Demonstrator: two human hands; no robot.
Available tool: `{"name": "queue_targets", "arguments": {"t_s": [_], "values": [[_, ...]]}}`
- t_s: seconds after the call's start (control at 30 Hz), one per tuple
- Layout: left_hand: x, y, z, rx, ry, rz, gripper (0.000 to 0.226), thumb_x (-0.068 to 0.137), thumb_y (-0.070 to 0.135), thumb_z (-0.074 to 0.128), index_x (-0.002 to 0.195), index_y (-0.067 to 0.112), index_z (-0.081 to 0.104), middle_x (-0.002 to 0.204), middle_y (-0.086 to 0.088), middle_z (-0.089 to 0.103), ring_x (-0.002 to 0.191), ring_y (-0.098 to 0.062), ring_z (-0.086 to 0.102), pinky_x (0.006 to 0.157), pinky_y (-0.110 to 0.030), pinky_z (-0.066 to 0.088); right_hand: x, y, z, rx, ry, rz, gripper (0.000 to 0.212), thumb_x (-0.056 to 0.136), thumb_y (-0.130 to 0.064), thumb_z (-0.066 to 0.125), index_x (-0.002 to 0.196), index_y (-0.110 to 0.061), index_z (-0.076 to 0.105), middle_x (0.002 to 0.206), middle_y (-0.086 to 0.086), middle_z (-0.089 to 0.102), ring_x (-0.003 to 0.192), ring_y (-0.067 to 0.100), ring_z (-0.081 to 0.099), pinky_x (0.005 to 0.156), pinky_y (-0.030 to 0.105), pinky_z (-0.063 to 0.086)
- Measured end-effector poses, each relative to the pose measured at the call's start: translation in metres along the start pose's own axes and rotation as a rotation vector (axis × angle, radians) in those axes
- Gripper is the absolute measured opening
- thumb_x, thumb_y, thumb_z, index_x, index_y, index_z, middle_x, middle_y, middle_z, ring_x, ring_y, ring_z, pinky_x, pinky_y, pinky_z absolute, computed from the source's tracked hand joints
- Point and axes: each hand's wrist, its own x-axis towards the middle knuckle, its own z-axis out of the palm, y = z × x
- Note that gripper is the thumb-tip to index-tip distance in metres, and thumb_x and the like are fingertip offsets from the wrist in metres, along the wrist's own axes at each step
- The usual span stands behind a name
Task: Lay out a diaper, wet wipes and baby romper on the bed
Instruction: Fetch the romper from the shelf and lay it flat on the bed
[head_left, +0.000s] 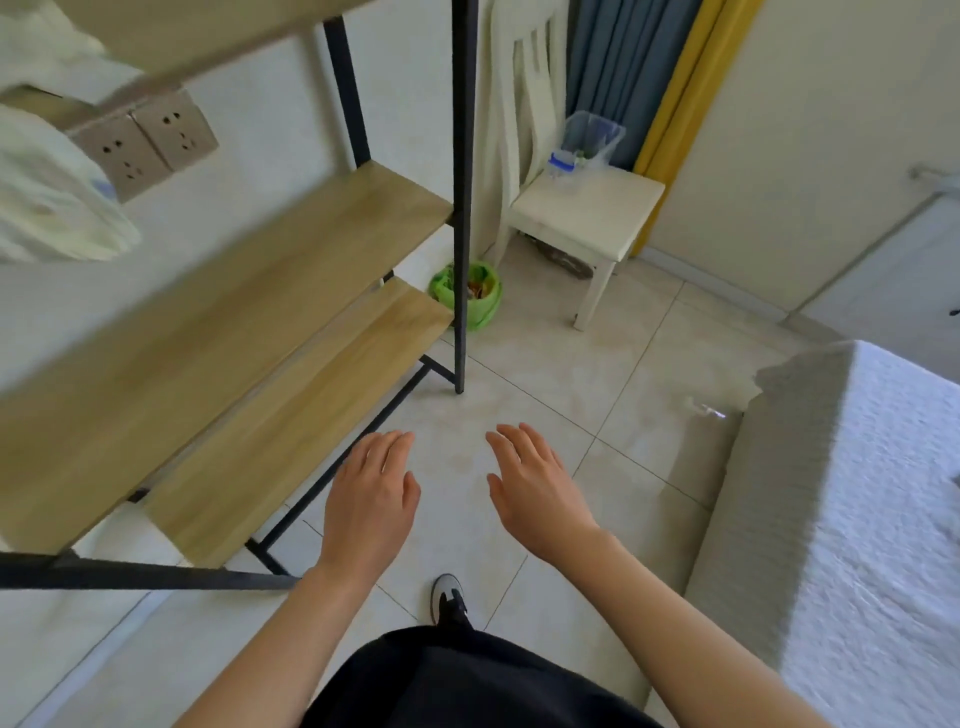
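A white diaper (49, 200) lies on a shelf at the far left edge of the view, blurred. Above it, at the top left corner, sits a pale folded cloth item (47, 57); I cannot tell what it is. The bed (878, 519), covered in a white textured sheet, fills the right side. My left hand (371, 501) and my right hand (535, 488) hover palm-down over the tiled floor in the middle, fingers apart, holding nothing. No wet wipes are in view.
A wooden shelf rack with black metal posts (462, 208) stands at the left, its two lower boards bare. A white chair (587, 213) with a clear plastic box stands behind it. A green-lined bin (485, 301) sits by the post. My shoe (448, 597) is on the floor.
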Motion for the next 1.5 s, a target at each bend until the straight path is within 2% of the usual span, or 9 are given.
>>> {"name": "queue_targets", "arguments": {"t_s": [0.13,0.33,0.53,0.73,0.9,1.1,1.3,1.4,1.5], "values": [[0.039,-0.022,-0.028,0.05,0.101,-0.086,0.037,0.09,0.01,0.058,0.126,0.005,0.056,0.119,-0.007,0.063,0.111,-0.027,0.056,0.087,-0.038,0.051,0.062,-0.004,-0.026,-0.042,0.03,-0.147,0.047,0.097,-0.026,0.046,0.141,-0.008,0.038,0.146,0.011,0.04,0.139,0.033,0.03,0.114,0.042,0.029],[0.07,-0.033,-0.056,0.112,0.253,-0.258,0.035,0.089,0.01,0.058,0.124,0.004,0.056,0.117,-0.008,0.063,0.113,-0.029,0.055,0.089,-0.041,0.05,0.136,-0.018,-0.056,-0.083,0.092,-0.393,0.046,0.095,-0.024,0.05,0.138,-0.008,0.042,0.141,0.009,0.046,0.135,0.029,0.037,0.112,0.037,0.031],[0.086,-0.023,-0.067,0.152,0.419,-0.449,0.037,0.089,0.014,0.046,0.122,0.005,0.059,0.114,-0.009,0.064,0.11,-0.028,0.056,0.089,-0.04,0.049,0.189,-0.028,-0.085,-0.027,0.136,-0.633,0.043,0.089,-0.019,0.058,0.129,-0.004,0.051,0.13,0.013,0.056,0.124,0.033,0.049,0.103,0.043,0.044],[0.091,-0.012,-0.088,0.204,0.547,-0.626,0.038,0.09,0.017,0.043,0.122,0.005,0.058,0.116,-0.01,0.064,0.113,-0.03,0.055,0.092,-0.043,0.049,0.222,-0.046,-0.115,0.018,0.166,-0.867,0.042,0.091,-0.018,0.055,0.131,-0.006,0.049,0.133,0.011,0.054,0.129,0.033,0.045,0.105,0.042,0.04],[0.086,-0.012,-0.12,0.299,0.578,-0.667,0.041,0.092,0.019,0.037,0.126,0.007,0.057,0.117,-0.007,0.064,0.115,-0.028,0.055,0.09,-0.043,0.05,0.237,-0.072,-0.131,0.098,0.168,-1.005,0.042,0.09,-0.015,0.057,0.13,-0.003,0.05,0.132,0.014,0.053,0.129,0.034,0.045,0.102,0.045,0.044],[0.088,-0.037,-0.166,0.381,0.675,-0.663,0.041,0.091,0.017,0.042,0.129,0.004,0.054,0.123,-0.012,0.063,0.119,-0.03,0.055,0.095,-0.046,0.049,0.246,-0.121,-0.153,0.139,0.266,-1.153,0.042,0.088,-0.013,0.057,0.128,-0.004,0.051,0.13,0.012,0.054,0.128,0.032,0.046,0.099,0.041,0.047],[0.092,-0.07,-0.209,0.529,0.771,-0.613,0.045,0.085,0.01,0.057,0.129,0.003,0.054,0.132,-0.013,0.056,0.131,-0.032,0.045,0.111,-0.047,0.035,0.27,-0.169,-0.173,0.162,0.411,-1.187,0.046,0.085,-0.004,0.057,0.13,-0.003,0.051,0.132,0.013,0.054,0.131,0.035,0.043,0.106,0.044,0.041],[0.092,-0.089,-0.23,0.554,0.817,-0.619,0.043,0.087,0.012,0.055,0.129,0.003,0.055,0.133,-0.013,0.056,0.129,-0.033,0.047,0.111,-0.047,0.035,0.289,-0.199,-0.186,0.165,0.512,-1.205,0.046,0.08,0.002,0.061,0.125,-0.001,0.055,0.127,0.015,0.058,0.125,0.037,0.048,0.105,0.044,0.041],[0.092,-0.103,-0.242,0.529,0.831,-0.654,0.04,0.089,0.016,0.05,0.126,0.004,0.057,0.131,-0.013,0.058,0.125,-0.032,0.05,0.108,-0.047,0.038,0.303,-0.229,-0.188,0.14,0.502,-1.226,0.049,0.079,0.003,0.064,0.126,0.0,0.054,0.127,0.016,0.058,0.124,0.04,0.049,0.101,0.047,0.044]]}}
